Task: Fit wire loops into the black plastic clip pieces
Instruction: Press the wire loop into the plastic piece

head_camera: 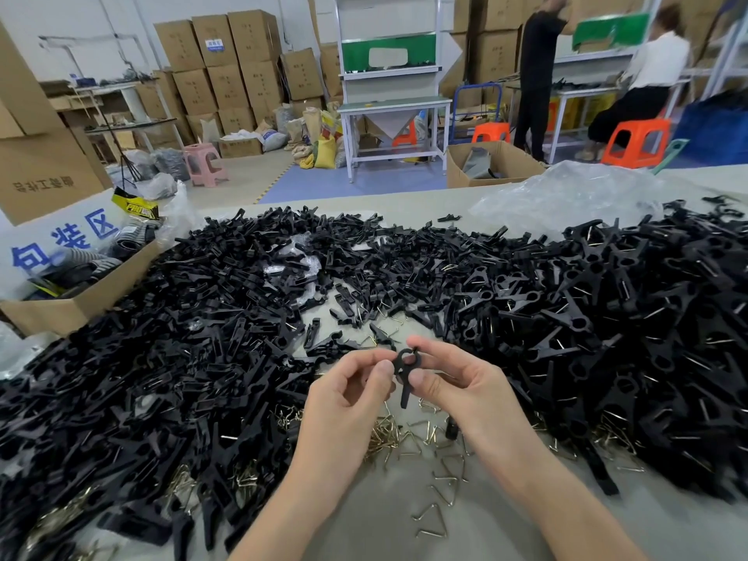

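A black plastic clip (406, 368) is held up between both hands above the table, its round head on top and its tail pointing down. My left hand (351, 392) pinches its left side with thumb and fingertips. My right hand (453, 376) pinches its right side the same way. Whether a wire loop sits in the clip I cannot tell. Loose triangular wire loops (439, 477) lie on the grey table just below my hands. Heaps of black clip pieces lie to the left (162, 358) and of joined clips to the right (607, 317).
An open cardboard box (73, 305) with striped items stands at the table's left edge. Crumpled clear plastic (566, 196) lies at the back right. Beyond the table are stacked cartons, workbenches, orange stools and two people at a bench (538, 74).
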Demonstrator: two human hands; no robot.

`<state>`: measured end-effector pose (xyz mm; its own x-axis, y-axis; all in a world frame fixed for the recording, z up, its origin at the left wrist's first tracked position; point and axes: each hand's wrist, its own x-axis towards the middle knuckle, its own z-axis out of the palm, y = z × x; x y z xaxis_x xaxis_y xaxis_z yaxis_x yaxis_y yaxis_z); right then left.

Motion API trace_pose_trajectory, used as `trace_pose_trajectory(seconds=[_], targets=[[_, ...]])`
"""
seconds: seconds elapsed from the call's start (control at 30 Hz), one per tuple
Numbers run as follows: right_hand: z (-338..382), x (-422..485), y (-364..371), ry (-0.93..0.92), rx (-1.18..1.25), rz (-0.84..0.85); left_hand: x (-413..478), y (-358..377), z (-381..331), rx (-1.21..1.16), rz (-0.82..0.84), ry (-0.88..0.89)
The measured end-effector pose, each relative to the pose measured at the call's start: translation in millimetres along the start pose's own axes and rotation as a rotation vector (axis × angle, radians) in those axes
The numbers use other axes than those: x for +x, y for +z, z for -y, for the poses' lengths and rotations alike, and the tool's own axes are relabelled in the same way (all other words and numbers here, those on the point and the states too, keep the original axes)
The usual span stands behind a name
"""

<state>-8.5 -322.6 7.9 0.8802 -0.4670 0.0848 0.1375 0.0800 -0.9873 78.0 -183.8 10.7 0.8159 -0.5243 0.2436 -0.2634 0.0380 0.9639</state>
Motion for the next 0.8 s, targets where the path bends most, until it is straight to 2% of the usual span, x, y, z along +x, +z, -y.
trace_pose_trajectory(seconds=[0.8], targets=[[-3.9, 1.0, -2.1, 0.010, 0.073, 0.013, -0.4, 1.7, 2.4, -0.041, 0.008, -0.004]])
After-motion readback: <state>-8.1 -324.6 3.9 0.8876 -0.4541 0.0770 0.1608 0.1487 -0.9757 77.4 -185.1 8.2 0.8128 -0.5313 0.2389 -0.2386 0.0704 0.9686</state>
